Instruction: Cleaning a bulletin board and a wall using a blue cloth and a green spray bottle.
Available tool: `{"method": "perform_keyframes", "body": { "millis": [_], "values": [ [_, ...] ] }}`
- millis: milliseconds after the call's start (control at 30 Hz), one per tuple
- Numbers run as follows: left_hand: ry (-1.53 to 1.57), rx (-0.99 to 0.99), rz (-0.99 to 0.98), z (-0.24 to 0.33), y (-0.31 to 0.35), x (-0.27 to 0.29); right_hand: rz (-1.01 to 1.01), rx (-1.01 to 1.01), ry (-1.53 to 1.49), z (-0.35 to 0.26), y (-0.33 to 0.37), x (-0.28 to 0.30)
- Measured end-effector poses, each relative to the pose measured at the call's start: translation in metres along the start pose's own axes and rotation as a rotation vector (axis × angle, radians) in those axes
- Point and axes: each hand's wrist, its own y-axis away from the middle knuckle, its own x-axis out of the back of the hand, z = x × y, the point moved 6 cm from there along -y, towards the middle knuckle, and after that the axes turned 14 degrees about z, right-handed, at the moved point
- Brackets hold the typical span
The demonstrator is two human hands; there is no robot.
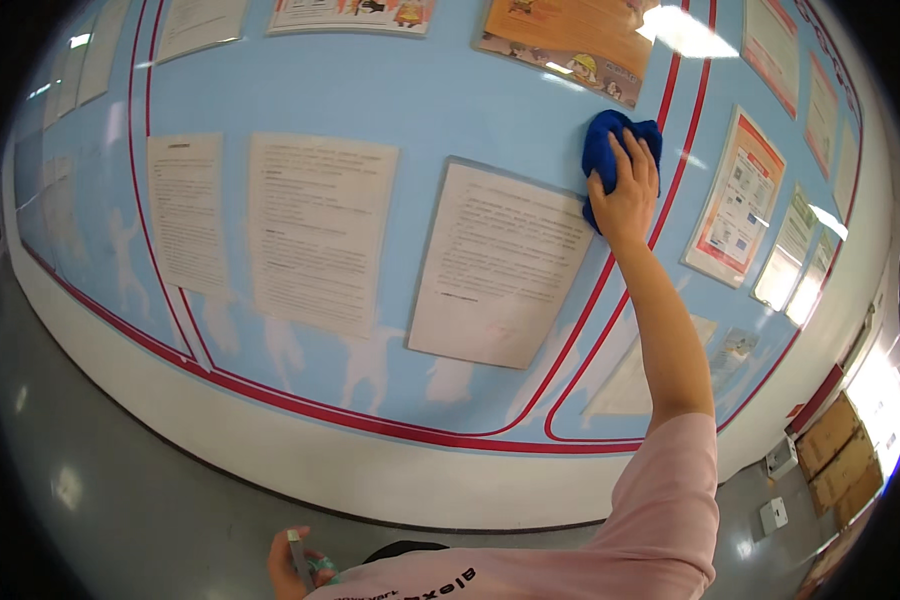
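My right hand [631, 200] is raised at arm's length and presses a dark blue cloth [604, 160] against a light blue notice board [530, 130]. The fingers lie bent over the bunched cloth, beside the upper right corner of a white printed sheet [500, 265] and just under an orange poster [570, 40]. Low down, close to my body, my left hand [286, 570] is closed around a narrow grey bar-shaped thing [298, 555] with a pale end. Something green shows beside it; what kind of thing it is I cannot make out.
More printed sheets hang left on the board, including a wide one [322, 230]. Red-framed notices [735, 200] hang to the right. Double red lines [370, 425] border the panel. Below runs a grey floor [150, 500]; brown cartons [840, 450] and a white box [773, 515] stand far right.
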Motion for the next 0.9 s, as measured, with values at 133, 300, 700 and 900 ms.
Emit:
{"method": "perform_keyframes", "body": {
  "millis": [133, 300, 700, 900],
  "values": [
    [-0.077, -0.238, -0.043, -0.006, 0.000, 0.029, -0.089, 0.112, -0.098, -0.047, -0.015, -0.011],
    [-0.053, -0.002, 0.099, 0.002, 0.013, 0.061, -0.077, 0.169, -0.174, -0.116, -0.030, -0.044],
    [-0.012, 0.100, 0.342, -0.002, 0.022, 0.138, -0.008, 0.230, -0.287, -0.279, -0.068, -0.132],
    [-0.138, -0.172, 0.343, -0.020, -0.004, 0.167, -0.012, 0.348, -0.376, -0.334, -0.086, -0.162]
  ]
}}
